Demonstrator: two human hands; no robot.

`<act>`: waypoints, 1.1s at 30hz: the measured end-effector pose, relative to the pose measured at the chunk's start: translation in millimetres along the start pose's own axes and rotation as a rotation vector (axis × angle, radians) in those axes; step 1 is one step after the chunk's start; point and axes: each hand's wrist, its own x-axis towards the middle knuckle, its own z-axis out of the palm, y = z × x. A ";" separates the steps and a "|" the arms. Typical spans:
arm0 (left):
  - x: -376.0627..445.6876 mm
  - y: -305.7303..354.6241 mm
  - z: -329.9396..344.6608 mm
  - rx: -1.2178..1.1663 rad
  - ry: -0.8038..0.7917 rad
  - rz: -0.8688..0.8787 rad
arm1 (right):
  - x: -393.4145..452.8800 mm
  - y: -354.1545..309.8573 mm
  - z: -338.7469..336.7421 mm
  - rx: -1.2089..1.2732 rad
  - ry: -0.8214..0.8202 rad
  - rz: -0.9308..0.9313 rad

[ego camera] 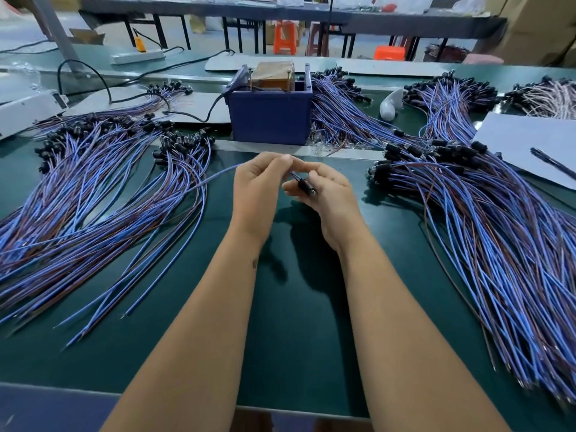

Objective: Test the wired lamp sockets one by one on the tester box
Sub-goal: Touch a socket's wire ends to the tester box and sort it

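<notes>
Dark green matting covers the desk (296, 322), and two bare hands are held together above its middle. One black lamp socket with blue and brown wires (304, 184) is held between them. The left hand (258, 185) is curled, its thumb and fingertips pinching the wires just behind the socket; the wires trail away to the left toward the nearest bundle. The right hand (330, 198) is curled round the socket body, so both grips are closed on the same piece.

One dark blue plastic tester box (269, 115) stands just beyond the hands, with a brown block and two upright posts at its top and one black cable leaving its left side. The held socket is near the box, not touching it.

Wired sockets lie in fanned heaps, too many to count singly: one large heap on the left (93, 194), one large heap on the right (486, 226), and three smaller heaps behind (349, 113). One white bulb-shaped object (389, 104) lies right of the box. One white sheet (530, 141) is seen at the far right. Two orange plastic stools (285, 37) are visible in the background.
</notes>
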 end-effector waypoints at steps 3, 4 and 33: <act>1.3 2.2 -2.0 -0.265 -0.253 -0.163 | -1.2 -5.5 -3.4 0.113 -0.113 0.119; 1.1 3.1 -1.5 -0.294 -0.341 -0.201 | -1.7 -6.7 -4.3 0.161 -0.154 0.140; 5.0 -11.4 -3.8 0.078 0.014 -0.327 | -6.8 -3.2 6.9 -0.127 0.006 0.001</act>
